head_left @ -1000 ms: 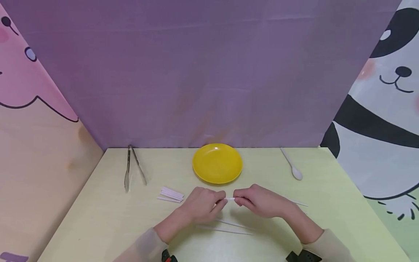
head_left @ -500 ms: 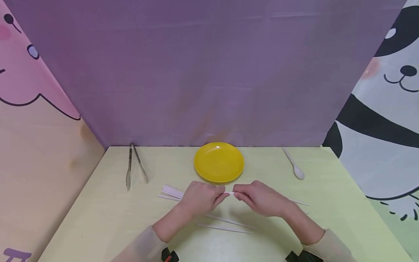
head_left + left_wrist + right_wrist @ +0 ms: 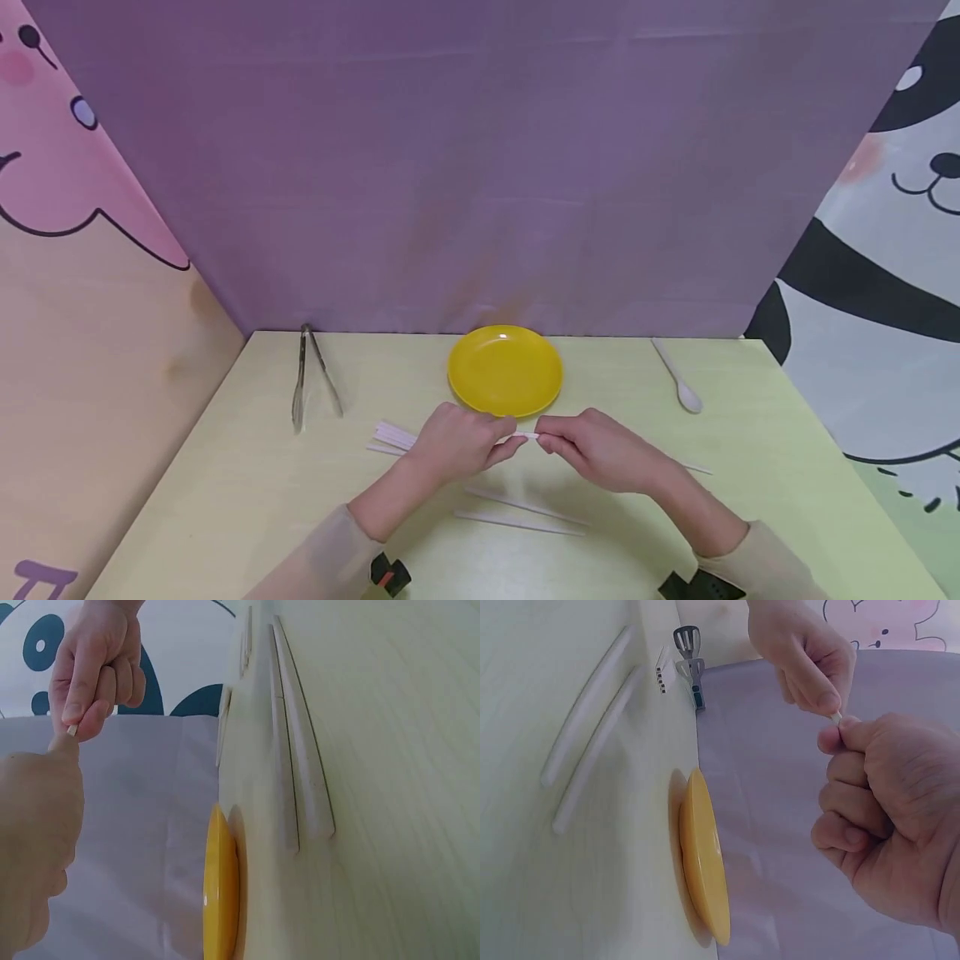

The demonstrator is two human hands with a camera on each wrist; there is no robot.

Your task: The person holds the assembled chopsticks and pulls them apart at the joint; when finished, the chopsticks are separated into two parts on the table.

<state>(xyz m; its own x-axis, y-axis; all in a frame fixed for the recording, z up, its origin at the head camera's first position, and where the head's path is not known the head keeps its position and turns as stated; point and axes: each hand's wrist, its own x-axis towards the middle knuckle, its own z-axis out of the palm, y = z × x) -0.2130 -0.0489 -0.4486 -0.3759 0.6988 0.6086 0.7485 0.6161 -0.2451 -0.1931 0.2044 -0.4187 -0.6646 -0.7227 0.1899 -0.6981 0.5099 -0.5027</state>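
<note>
My left hand (image 3: pixel 463 442) and right hand (image 3: pixel 600 450) face each other over the table, pinching a thin white stick (image 3: pixel 527 435) between thumbs and fingers. Only a short piece shows between the fingertips; the fingers hide the rest. In the right wrist view, the same small piece of stick (image 3: pixel 836 718) spans the gap, and my right hand's other fingers are curled in. Below the hands lie two long pale sticks (image 3: pixel 517 523), side by side at a slight angle. Left of my left hand is a bundle of several pale sticks (image 3: pixel 393 436), partly covered by that hand.
A yellow plate (image 3: pixel 505 371) stands just beyond the hands, its near edge overlapped by the left hand in the head view. Metal tongs (image 3: pixel 300 383) lie at the back left, a pale spoon (image 3: pixel 686 396) at the back right. Another thin stick (image 3: pixel 697 468) lies behind the right forearm.
Both hands have moved a little away from the body and nearer the plate, still pinching the stick. The left hand now covers more of the bundle. The head view has shifted slightly.
</note>
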